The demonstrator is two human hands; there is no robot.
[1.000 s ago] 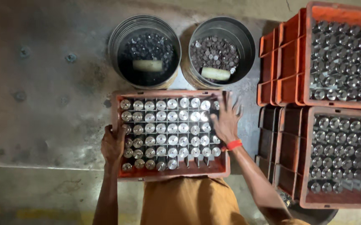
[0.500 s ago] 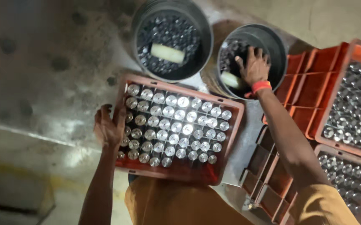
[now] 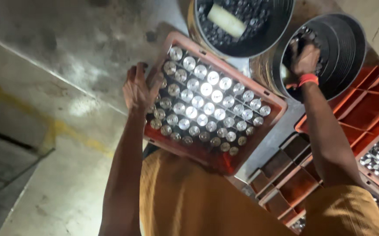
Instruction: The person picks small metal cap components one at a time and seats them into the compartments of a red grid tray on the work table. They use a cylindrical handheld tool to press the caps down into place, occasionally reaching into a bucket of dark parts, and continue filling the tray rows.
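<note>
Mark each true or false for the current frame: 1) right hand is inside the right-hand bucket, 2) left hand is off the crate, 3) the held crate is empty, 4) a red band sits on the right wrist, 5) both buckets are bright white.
1. The right hand is inside the right bucket. True.
2. The left hand is off the red crate. False: it grips the crate's left edge.
3. The held crate is empty. False: it is filled with rows of shiny round metal tops.
4. A red wristband sits on the right wrist. True.
5. Both buckets are bright white. False: the right bucket and the left bucket are dark, each holding small dark pieces.
</note>
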